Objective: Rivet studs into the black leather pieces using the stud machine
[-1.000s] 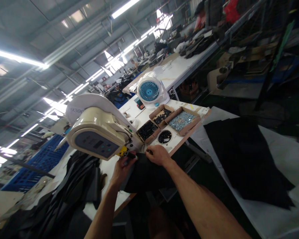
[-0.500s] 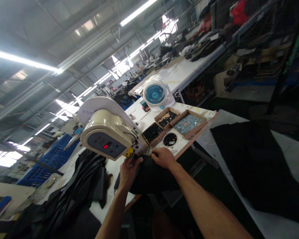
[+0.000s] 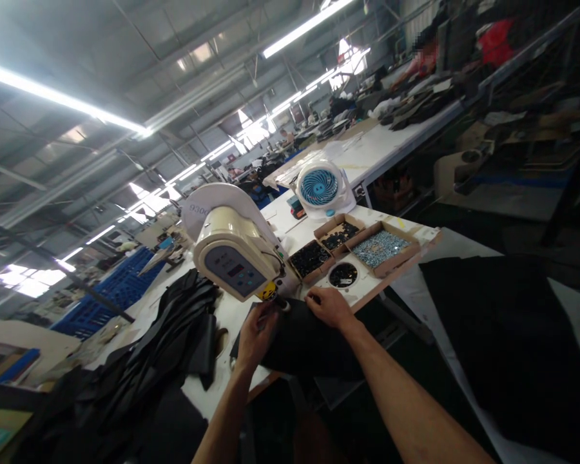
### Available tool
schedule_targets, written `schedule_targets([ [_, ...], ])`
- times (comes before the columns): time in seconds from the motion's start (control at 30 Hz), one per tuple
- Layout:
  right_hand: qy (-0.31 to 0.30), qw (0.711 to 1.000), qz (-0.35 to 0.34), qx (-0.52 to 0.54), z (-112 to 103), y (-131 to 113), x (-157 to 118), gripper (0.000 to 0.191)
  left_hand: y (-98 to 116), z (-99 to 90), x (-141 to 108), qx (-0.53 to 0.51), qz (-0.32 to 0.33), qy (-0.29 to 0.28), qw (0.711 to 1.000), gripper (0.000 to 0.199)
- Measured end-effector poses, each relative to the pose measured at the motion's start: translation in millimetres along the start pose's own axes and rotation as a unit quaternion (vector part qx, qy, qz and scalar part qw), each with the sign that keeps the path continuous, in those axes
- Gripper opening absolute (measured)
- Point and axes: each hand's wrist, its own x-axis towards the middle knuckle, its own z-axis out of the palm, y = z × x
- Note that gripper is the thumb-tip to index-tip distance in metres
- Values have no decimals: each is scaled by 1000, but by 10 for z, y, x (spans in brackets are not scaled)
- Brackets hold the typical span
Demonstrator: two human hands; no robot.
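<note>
A piece of black fabric (image 3: 309, 345) lies under the head of a cream-coloured snap press machine (image 3: 234, 251) and hangs over the table's front edge. My left hand (image 3: 257, 332) is closed on the fabric's left side, just below the yellow part (image 3: 267, 291) of the machine. On the right, my right hand (image 3: 329, 305) pinches the fabric's upper edge with curled fingers. Between the two hands the machine's lower tip meets the cloth. Part of the left fingertips is hidden by the machine.
Cardboard boxes hold silver fasteners (image 3: 379, 248), black parts (image 3: 310, 259) and dark pieces (image 3: 341, 235). A round bowl (image 3: 343, 275) sits in the tabletop. A blue-white fan (image 3: 321, 187) stands behind. Black fabric is heaped at left (image 3: 174, 322) and lies at right (image 3: 502, 335).
The view has shifted, so the scene sits further right. My left hand has drawn slightly away from the machine's tip. The red digits on the panel look dimmer. My right hand keeps its hold.
</note>
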Motion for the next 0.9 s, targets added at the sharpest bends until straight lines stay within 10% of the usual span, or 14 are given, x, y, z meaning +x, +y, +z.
schedule_targets([
  [0.27, 12, 1000, -5, 21, 19, -2, 0, 21, -339, -420, -336, 167, -163, 201, 951, 48],
  [0.9, 112, 963, 77, 232, -90, -5, 63, 32, -799, -338, -422, 391, -156, 47, 906, 49],
])
